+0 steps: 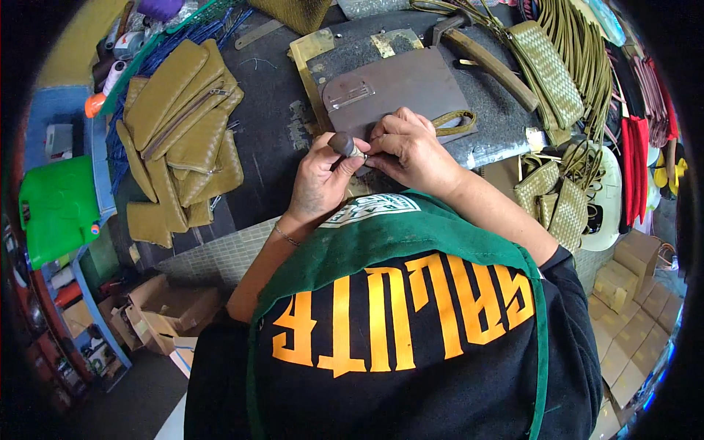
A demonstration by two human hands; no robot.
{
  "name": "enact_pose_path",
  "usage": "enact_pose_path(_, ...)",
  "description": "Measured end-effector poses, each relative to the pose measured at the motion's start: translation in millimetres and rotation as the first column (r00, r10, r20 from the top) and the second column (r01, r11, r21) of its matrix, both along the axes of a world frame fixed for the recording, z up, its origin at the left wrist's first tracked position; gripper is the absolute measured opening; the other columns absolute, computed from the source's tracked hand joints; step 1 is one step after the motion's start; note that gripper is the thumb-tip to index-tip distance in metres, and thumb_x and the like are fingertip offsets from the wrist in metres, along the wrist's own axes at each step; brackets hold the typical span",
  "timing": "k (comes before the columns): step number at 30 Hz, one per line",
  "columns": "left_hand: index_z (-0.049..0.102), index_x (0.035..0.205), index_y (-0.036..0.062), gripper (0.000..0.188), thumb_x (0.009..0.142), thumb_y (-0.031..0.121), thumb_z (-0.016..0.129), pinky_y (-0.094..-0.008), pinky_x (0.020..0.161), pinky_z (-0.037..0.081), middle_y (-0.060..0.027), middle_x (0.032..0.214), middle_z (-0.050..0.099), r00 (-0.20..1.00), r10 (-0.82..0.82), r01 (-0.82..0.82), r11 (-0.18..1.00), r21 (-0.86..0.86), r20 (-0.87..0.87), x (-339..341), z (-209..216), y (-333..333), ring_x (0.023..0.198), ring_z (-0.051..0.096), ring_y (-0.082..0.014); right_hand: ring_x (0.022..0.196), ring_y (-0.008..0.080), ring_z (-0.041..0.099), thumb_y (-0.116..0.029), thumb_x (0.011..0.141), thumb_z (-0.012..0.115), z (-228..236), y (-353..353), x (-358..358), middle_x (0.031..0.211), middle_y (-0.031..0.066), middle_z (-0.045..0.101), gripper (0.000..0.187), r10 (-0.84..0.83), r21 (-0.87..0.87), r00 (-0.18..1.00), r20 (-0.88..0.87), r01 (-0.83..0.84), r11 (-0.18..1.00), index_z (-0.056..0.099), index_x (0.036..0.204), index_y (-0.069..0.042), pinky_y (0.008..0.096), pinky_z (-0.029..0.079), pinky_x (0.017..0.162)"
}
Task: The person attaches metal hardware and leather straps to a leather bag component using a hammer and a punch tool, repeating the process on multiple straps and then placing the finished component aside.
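Close together over the near edge of a brown board (411,81), my two hands meet. My left hand (320,180) is closed around a small tool with a dark, rounded handle (342,144); its working end is hidden by the fingers. My right hand (411,150) is closed in a pinch just beside the tool, and what its fingertips hold is too small and covered to make out. An olive strap loop (458,119) lies on the board right beside my right hand. A thin metal piece (352,93) rests on the board's left part.
A wooden-handled hammer (491,70) lies beyond the board. Olive leather pouches (183,125) are piled at the left. Woven olive pouches (546,73) and hanging straps (579,44) crowd the right side. A green plastic container (59,209) stands at far left, cardboard boxes (634,293) at lower right.
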State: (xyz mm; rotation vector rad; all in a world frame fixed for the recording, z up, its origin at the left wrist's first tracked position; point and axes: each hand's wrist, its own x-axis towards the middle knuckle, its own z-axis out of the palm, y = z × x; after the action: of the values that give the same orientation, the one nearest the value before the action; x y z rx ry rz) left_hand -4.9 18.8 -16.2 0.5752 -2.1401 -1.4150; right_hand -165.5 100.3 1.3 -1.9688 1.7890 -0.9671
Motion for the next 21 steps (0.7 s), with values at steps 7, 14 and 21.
enact_pose_path(7, 0.061, 0.082, 0.0032, 0.01, 0.072, 0.005, 0.063, -0.0276, 0.067, 0.044, -0.0044, 0.081, 0.058, 0.996, 0.062, -0.067, 0.995, -0.069, -0.064, -4, 3, 5, 0.077, 0.053, -0.018, 0.078, 0.0221, 0.048, -0.011, 0.061, 0.068, -3, -2, -1, 0.079, 0.0022, 0.053, 0.016, 0.013, -0.05, 1.0, 0.015, -0.013, 0.999, 0.058, 0.073, -0.007, 0.0334, 0.038, 0.07)
enact_pose_path(14, 0.059, 0.081, 0.0039, 0.01, 0.073, 0.007, 0.063, -0.0288, 0.066, 0.042, -0.0055, 0.081, 0.059, 0.999, 0.032, -0.037, 0.968, -0.246, -0.026, -8, 11, 6, 0.076, 0.053, -0.0186, 0.077, 0.0262, 0.051, -0.009, 0.06, 0.069, 0, -2, -8, 0.082, 0.0064, 0.054, 0.028, -0.013, 0.047, 0.988, 0.154, 0.006, 0.999, 0.053, 0.082, -0.005, 0.0349, 0.041, 0.07)
enact_pose_path(21, 0.059, 0.079, 0.0041, 0.01, 0.07, 0.004, 0.065, -0.0291, 0.065, 0.043, -0.0049, 0.081, 0.059, 0.998, 0.007, -0.026, 0.944, -0.329, -0.058, -9, 2, 2, 0.075, 0.053, -0.0185, 0.088, 0.0297, 0.051, -0.014, 0.063, 0.066, -4, -12, -120, 0.1, 0.0126, 0.052, 0.048, -0.277, -0.248, 0.947, 0.163, 0.311, 0.918, 0.049, 0.108, -0.01, 0.0345, 0.043, 0.079)
